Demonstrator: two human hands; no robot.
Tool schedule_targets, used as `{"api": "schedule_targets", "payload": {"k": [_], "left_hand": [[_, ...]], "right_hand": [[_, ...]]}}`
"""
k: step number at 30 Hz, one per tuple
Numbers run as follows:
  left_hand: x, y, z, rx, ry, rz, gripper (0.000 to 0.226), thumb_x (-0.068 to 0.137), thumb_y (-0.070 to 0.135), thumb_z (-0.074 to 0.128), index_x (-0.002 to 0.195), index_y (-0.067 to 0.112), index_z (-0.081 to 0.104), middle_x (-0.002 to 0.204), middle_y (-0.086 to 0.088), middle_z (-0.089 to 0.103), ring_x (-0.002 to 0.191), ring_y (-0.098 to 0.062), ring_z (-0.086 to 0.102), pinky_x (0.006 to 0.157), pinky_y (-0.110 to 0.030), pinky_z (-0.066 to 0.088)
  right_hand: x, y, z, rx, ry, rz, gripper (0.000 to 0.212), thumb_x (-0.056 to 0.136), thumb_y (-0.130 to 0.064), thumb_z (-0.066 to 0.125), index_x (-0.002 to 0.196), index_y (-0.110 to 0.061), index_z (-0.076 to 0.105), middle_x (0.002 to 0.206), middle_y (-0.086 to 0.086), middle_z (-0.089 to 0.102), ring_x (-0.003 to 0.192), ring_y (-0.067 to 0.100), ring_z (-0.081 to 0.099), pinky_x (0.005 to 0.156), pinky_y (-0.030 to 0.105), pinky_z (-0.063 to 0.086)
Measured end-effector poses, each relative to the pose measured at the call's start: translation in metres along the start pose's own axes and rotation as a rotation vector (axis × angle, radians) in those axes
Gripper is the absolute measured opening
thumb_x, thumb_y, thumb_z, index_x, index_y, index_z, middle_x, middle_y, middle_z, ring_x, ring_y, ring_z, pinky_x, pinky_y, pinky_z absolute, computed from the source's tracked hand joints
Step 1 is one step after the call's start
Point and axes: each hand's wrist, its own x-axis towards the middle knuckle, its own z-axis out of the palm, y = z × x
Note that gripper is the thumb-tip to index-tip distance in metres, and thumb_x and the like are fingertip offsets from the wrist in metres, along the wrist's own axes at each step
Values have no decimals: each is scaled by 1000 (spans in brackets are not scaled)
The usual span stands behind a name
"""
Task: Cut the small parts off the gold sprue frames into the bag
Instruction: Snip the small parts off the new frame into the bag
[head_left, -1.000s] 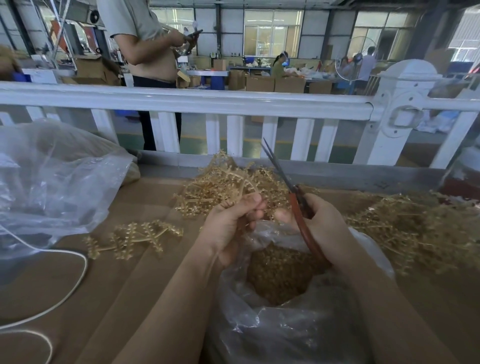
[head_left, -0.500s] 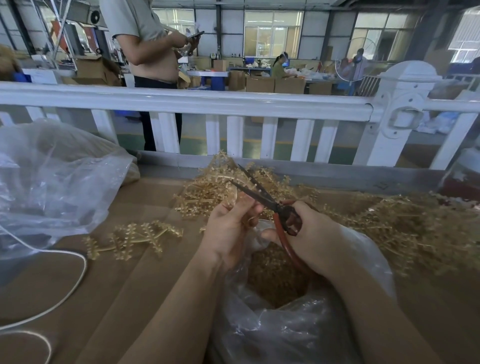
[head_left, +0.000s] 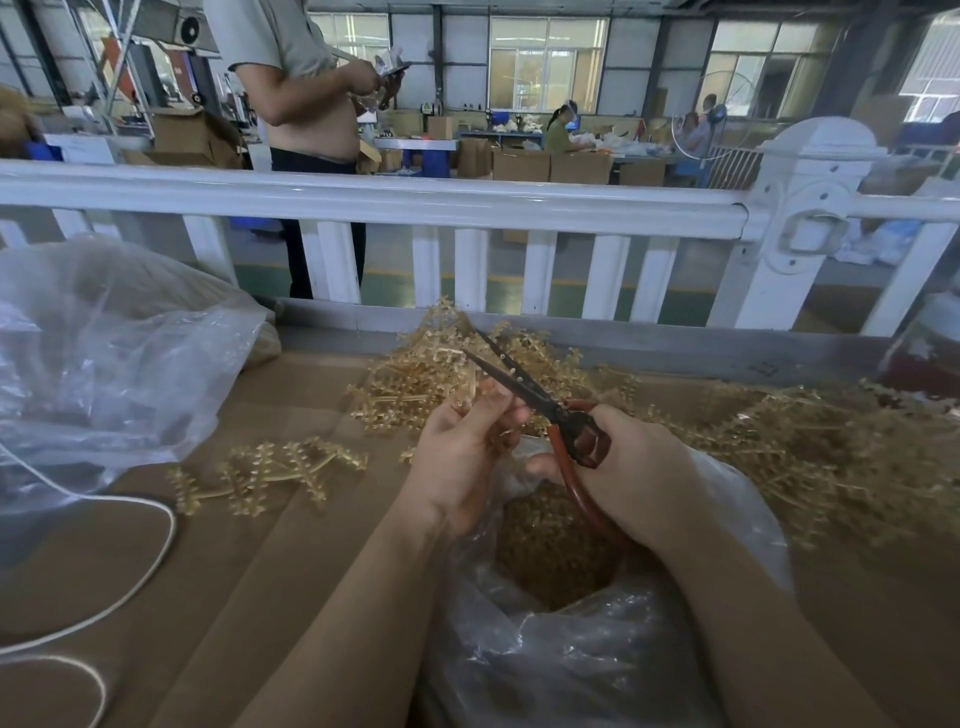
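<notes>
While the right hand (head_left: 631, 470) grips the red handles of the scissors (head_left: 540, 402), its fingers are curled through and around the loops. The scissors' long axis runs diagonally, handles near and right, tips pointing up and to the left toward the fence (head_left: 363, 200). The two blades stand slightly parted. The left hand (head_left: 465, 449) pinches a gold sprue (head_left: 470, 387) between thumb and curled fingers; the sprue stands roughly upright above the fingertips, just left of the blades. Whether a blade touches it cannot be told. Both hands are held over the open mouth of the clear bag (head_left: 571, 639), which holds a mass of small gold parts (head_left: 550, 545). Behind the hands lies a heap of sprues (head_left: 426, 379) on the brown table (head_left: 218, 587), and a larger heap (head_left: 810, 457) spreads to the right. One flat sprue frame (head_left: 270, 470) lies apart to the left, its long axis running left to right. Further left sit a large plastic sheet (head_left: 114, 364) and a white cord (head_left: 130, 587). Beyond the fence a person (head_left: 306, 104) stands, holding something in both hands.
</notes>
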Motion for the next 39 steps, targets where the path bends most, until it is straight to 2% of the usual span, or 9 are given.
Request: {"api": "schedule_targets", "payload": {"k": [5,8,11,14,18,21,24,31,39], "left_hand": [[1,0,1,41,23,69,12,96,11,59,86,7,64,78,-4,62,75,-15,55,70,-30,45],[2,-1,0,69,12,78,10,95,10,59,87,8,63,79,-3,62,75,-13,56,68,-27,47],[1,-1,-1,73,-9,68,6,95,11,59,89,9,62,79,-3,62,74,-13,56,65,-24,50],[1,0,-1,60,-19,56,7,94,7,58,90,11,60,77,-2,62,72,-10,58,61,-22,51],[1,2,-4,23,-54,62,15,86,5,69,88,18,60,84,0,64,79,-11,64,79,-30,47],[1,7,-11,-55,-85,21,33,74,17,73,105,16,61,100,0,67,90,-12,66,87,-34,48],[2,9,-18,-103,-59,11,24,81,29,75,100,17,68,100,3,71,90,-11,68,93,-36,50],[5,15,-29,-34,13,19,15,64,21,81,77,18,77,90,-3,78,87,-12,74,76,-25,58],[7,13,-30,37,22,98,29,66,16,80,91,5,70,86,-8,76,83,-16,74,81,-27,59]], "right_hand": [[-1,-6,-7,-10,-41,1,81,47,-105,36,96,-43,56,73,-26,55,68,-11,47,59,9,30],[-3,-10,-11,-77,-44,-2,69,55,-99,45,97,-45,53,70,-31,48,63,-12,43,55,8,26],[-3,-9,-12,-49,-85,12,69,62,-92,55,106,-38,58,77,-25,54,72,-1,51,60,13,33],[-3,-9,-11,-68,-75,-3,72,60,-95,50,104,-39,59,76,-25,56,68,-5,51,58,10,30],[-2,-8,-10,-57,-30,-16,79,52,-105,37,93,-40,58,70,-27,55,64,-12,48,53,8,29],[0,-2,-7,-59,-24,-28,78,54,-105,39,92,-41,59,71,-28,56,66,-11,48,56,8,29],[1,2,-5,-64,-25,-43,78,52,-107,37,93,-44,57,72,-30,55,67,-12,48,57,8,29],[1,5,-9,-53,-82,-47,77,43,-109,29,75,-42,51,70,-24,59,65,-7,52,54,12,31],[3,10,-8,-109,-95,-70,74,47,-109,30,75,-42,47,69,-24,56,64,-5,52,53,14,32]]}}
